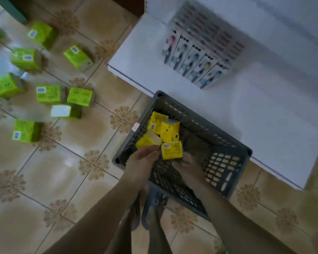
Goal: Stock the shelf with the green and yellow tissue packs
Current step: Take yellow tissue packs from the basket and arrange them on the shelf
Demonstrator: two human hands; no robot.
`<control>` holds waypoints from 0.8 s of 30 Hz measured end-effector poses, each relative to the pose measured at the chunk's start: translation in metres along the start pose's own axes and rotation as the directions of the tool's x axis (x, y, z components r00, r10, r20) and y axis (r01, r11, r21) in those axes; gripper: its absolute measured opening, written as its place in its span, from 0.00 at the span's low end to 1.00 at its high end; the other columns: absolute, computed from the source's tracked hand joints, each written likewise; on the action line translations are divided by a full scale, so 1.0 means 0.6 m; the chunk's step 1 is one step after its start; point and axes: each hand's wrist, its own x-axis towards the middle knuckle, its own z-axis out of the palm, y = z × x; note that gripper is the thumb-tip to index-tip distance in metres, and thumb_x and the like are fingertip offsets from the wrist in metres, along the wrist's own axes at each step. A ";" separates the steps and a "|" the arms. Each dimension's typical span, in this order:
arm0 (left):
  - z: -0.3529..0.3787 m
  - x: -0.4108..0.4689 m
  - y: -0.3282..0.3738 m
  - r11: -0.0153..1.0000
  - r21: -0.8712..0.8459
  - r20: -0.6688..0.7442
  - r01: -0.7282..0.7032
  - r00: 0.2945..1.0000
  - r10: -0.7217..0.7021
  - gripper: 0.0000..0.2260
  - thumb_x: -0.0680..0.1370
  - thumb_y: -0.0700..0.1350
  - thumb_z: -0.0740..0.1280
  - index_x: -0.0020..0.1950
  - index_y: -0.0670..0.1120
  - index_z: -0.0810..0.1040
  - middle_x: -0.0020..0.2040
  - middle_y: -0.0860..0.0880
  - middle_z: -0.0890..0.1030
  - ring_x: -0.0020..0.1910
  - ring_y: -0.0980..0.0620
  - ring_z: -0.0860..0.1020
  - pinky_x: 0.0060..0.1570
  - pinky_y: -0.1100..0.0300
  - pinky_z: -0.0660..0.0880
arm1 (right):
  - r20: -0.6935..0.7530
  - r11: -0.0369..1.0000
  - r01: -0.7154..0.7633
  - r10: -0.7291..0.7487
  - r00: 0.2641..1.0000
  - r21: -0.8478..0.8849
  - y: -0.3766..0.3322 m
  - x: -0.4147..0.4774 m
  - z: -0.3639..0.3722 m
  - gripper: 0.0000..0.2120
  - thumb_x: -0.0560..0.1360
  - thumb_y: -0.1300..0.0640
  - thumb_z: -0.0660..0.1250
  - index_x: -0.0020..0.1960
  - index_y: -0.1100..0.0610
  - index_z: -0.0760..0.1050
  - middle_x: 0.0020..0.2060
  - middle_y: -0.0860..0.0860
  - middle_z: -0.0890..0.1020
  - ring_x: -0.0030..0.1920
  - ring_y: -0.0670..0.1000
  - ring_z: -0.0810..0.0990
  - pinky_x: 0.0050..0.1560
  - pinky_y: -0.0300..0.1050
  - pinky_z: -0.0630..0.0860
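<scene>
Four yellow rectangular tissue packs point(170, 132) lie bunched in a dark grey slotted plastic basket point(218, 136) at the edge of a low white shelf point(264, 116). The left hand point(141, 160) pinches one pack's edge. The right hand point(185, 165) lies spread just beneath the nearest pack; I cannot tell whether it grips. Bright green tissue packs point(48, 94) lie scattered on the tiled floor point(72, 171).

just one head cam, staring steeply down from close above the grey basket point(173, 105), shelf point(228, 110) beyond it, floor point(62, 171) to its left
</scene>
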 end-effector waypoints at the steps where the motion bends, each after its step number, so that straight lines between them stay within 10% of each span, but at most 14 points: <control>1: 0.007 0.030 -0.017 1.000 0.011 0.008 -0.010 1.000 0.010 0.06 0.77 0.42 0.67 0.46 0.52 0.82 0.54 0.48 0.82 0.56 0.49 0.78 0.57 0.54 0.73 | -0.020 1.000 0.011 -0.012 1.000 -0.009 0.014 0.046 0.012 0.26 0.71 0.50 0.73 0.68 0.49 0.70 0.62 0.48 0.76 0.65 0.53 0.74 0.63 0.52 0.72; 5: 0.027 0.141 -0.075 0.998 0.057 0.031 -0.004 1.000 0.002 0.09 0.68 0.53 0.66 0.46 0.59 0.82 0.52 0.50 0.83 0.53 0.52 0.80 0.61 0.49 0.73 | -0.113 0.999 0.024 -0.029 0.993 -0.042 0.032 0.200 0.048 0.35 0.74 0.49 0.71 0.75 0.55 0.60 0.69 0.54 0.71 0.68 0.57 0.70 0.64 0.50 0.68; 16: 0.032 0.297 -0.152 0.993 -0.095 0.064 0.071 0.996 -0.065 0.09 0.79 0.41 0.63 0.56 0.45 0.80 0.49 0.43 0.81 0.44 0.49 0.75 0.39 0.64 0.71 | -0.384 0.975 -0.041 -0.048 0.922 -0.220 0.059 0.455 0.140 0.54 0.68 0.40 0.73 0.78 0.58 0.42 0.77 0.56 0.51 0.76 0.57 0.52 0.71 0.50 0.57; 24: 0.027 0.298 -0.150 0.997 -0.048 0.079 0.057 0.995 -0.053 0.09 0.79 0.42 0.63 0.55 0.48 0.81 0.56 0.41 0.81 0.47 0.52 0.77 0.40 0.65 0.72 | -0.477 0.969 -0.056 -0.067 0.877 -0.239 0.053 0.476 0.153 0.49 0.68 0.43 0.73 0.78 0.58 0.48 0.75 0.57 0.60 0.74 0.57 0.60 0.72 0.50 0.58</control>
